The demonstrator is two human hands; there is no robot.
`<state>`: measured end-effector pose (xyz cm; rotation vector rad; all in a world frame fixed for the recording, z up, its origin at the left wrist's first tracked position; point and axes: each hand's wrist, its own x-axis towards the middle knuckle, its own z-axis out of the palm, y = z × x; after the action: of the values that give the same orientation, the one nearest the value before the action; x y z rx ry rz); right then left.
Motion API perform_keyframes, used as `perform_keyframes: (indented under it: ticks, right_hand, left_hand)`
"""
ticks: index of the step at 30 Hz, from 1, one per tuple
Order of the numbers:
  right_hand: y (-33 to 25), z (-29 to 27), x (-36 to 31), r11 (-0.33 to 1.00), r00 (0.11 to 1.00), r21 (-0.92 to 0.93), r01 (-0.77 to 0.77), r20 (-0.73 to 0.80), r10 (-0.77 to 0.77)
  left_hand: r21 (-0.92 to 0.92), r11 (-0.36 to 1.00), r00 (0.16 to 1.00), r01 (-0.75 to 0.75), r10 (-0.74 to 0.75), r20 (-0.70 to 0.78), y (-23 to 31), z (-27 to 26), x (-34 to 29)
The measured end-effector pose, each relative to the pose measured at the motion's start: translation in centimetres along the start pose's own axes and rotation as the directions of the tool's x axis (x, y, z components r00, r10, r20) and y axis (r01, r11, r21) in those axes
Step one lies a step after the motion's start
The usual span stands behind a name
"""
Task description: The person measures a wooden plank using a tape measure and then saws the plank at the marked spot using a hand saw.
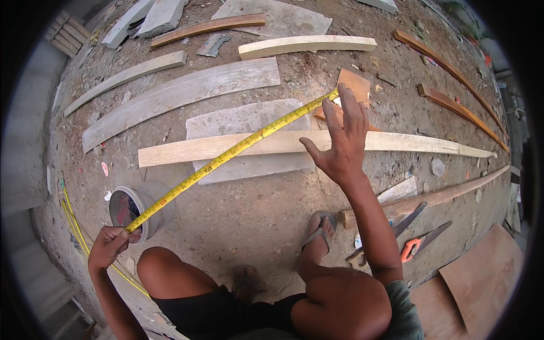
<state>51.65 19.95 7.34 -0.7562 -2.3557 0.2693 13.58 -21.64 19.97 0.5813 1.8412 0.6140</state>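
My left hand (109, 246) pinches a yellow measuring tape blade (226, 156) at the lower left, beside a pale bucket (148, 226). The blade runs slantwise up to my right hand (344, 139), passing above a long light wooden plank (195, 148). My right hand has its fingers spread; the tape's far end touches or lies just behind its fingertips, and I cannot tell which. Beneath the plank lies a flat grey slab (243, 119). A small brown wood piece (358, 85) lies just beyond my right fingertips.
Two handsaws, one with an orange handle (412, 249), lie right of my foot by a rough timber (419, 198). Boards (184, 90), pale lumber (306, 46) and brown strips (462, 110) are scattered over the dirt. Plywood sheets (481, 277) lie lower right. More yellow tape (73, 218) trails at left.
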Motion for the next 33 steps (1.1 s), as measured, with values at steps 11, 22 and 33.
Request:
perform_keyframes:
  ticks: [11, 22, 33]
  right_hand:
    - [4.7, 0.9, -3.7, 1.000, 0.888, -0.014, 0.016, 0.460, -0.008]
    - [3.9, 3.1, -5.1, 0.974, 0.910, 0.198, -0.109, 0.414, 0.018]
    - [6.2, 1.0, -3.7, 0.991, 0.784, -0.113, -0.071, 0.608, 0.126]
  left_hand:
    - [0.179, 0.983, 0.998, 0.036, -0.044, 0.040, 0.6, 0.3, 7.0]
    - [0.127, 0.988, 0.950, -0.088, 0.121, -0.289, -1.7, -7.6, 19.0]
    - [-0.041, 0.997, 0.996, -0.071, 0.073, 0.047, -4.6, -8.4, 18.5]
